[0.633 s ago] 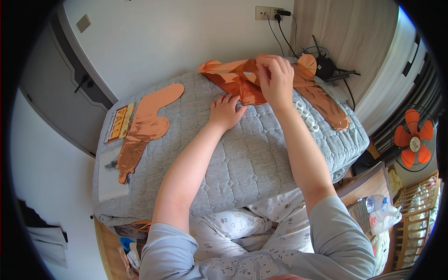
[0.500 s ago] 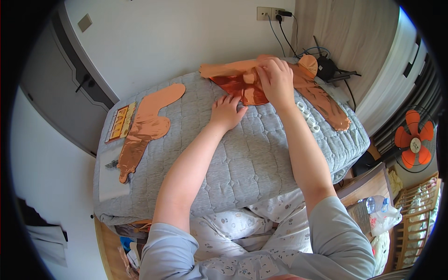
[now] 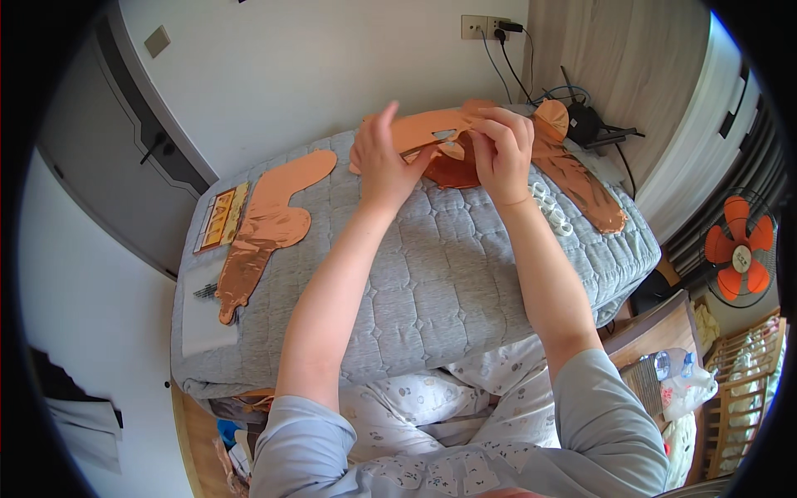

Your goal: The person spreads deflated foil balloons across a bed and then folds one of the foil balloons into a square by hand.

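Both my hands are raised over the far side of a grey quilted pad [image 3: 448,274]. My left hand [image 3: 383,162] and my right hand [image 3: 503,149] hold between them a flat copper-coloured foil balloon [image 3: 419,131], lifted off the pad. More copper foil shapes [image 3: 581,178] lie under and to the right of my right hand. A small white strip [image 3: 552,207] of several round pieces lies by my right wrist.
Another deflated copper foil balloon [image 3: 266,224] lies on the pad's left part, next to a flat printed packet [image 3: 220,217] and a white sheet [image 3: 203,319]. Cables and a wall socket [image 3: 486,26] are behind. An orange fan [image 3: 735,257] stands at the right.
Both hands rose off the pad. My left hand, which was pressing flat on the quilt, now grips the balloon's edge, and the balloon is lifted and stretched between the hands.
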A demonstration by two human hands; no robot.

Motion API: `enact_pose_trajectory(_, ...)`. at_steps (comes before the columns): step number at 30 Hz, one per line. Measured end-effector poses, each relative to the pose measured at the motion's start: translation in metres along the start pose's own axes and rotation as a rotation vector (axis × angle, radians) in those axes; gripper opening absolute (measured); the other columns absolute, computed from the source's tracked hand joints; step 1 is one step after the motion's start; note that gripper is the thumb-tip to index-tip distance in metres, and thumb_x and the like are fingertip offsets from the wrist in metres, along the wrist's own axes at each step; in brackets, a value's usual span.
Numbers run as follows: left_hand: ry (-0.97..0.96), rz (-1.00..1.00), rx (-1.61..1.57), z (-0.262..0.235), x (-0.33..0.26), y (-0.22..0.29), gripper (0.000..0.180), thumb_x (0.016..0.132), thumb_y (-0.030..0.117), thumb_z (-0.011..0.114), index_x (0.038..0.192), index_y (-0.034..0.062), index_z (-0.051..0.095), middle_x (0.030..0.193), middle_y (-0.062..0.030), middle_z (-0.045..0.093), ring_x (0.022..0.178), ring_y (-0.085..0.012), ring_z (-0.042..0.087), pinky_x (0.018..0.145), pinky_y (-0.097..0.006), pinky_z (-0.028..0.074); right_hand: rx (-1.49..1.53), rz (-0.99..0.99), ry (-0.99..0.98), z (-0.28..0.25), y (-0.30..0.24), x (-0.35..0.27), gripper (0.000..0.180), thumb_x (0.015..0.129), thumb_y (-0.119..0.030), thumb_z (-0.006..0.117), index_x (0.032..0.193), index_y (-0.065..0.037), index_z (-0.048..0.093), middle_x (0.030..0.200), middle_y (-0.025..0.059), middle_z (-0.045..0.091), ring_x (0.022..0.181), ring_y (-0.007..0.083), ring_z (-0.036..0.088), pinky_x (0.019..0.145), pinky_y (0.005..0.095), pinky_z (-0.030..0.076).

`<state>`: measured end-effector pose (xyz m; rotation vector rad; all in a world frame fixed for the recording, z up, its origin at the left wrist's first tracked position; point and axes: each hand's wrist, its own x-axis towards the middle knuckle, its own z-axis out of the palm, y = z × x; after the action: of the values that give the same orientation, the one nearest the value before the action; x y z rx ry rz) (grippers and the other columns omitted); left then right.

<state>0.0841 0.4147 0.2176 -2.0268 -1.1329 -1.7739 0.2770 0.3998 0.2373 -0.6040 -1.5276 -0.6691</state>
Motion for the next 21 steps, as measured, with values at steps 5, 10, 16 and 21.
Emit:
enact_pose_trajectory(5,-0.367,0.016,-0.023,-0.029,0.029,-0.008,0.024,0.088,0.023,0.078,0.108,0.0096,0.075,0.121,-0.0055,0.070,0.109,-0.0231,0.064,0.096,-0.040,0.046,-0.015,0.047,0.069,-0.001,-0.002,0.000,0.023,0.083,0.000,0.074,0.102,-0.009,0.063,0.118,0.0091,0.066,0.106,0.0294,0.056,0.088,0.0385,0.046)
enact_pose_trajectory(10,-0.252,-0.030,-0.106,-0.072,0.062,0.022,0.015,0.090,0.019,0.075,0.097,0.0056,0.076,0.093,-0.0073,0.074,0.073,-0.0225,0.068,0.067,-0.031,0.052,0.116,0.126,-0.020,0.004,0.005,-0.005,0.048,0.082,-0.012,0.082,0.121,-0.006,0.055,0.129,0.0119,0.058,0.115,0.0280,0.055,0.098,0.0386,0.046)
enact_pose_trajectory(16,-0.118,-0.182,-0.126,-0.122,0.082,0.050,0.016,0.092,0.018,0.074,0.100,0.0047,0.076,0.085,-0.0077,0.072,0.071,-0.0169,0.066,0.066,-0.029,0.050,0.532,0.537,-0.241,0.021,-0.008,-0.014,0.084,0.078,-0.026,0.091,0.141,-0.005,0.042,0.135,0.0098,0.052,0.124,0.0212,0.053,0.107,0.0386,0.042)
enact_pose_trajectory(21,-0.083,-0.102,-0.135,-0.144,0.085,0.056,0.016,0.093,0.016,0.074,0.100,0.0018,0.074,0.082,-0.0073,0.070,0.071,-0.0147,0.065,0.066,-0.028,0.050,0.693,0.647,-0.443,0.019,-0.019,-0.014,0.067,0.086,-0.019,0.085,0.140,-0.004,0.050,0.137,0.0078,0.055,0.125,0.0178,0.053,0.105,0.0356,0.044)
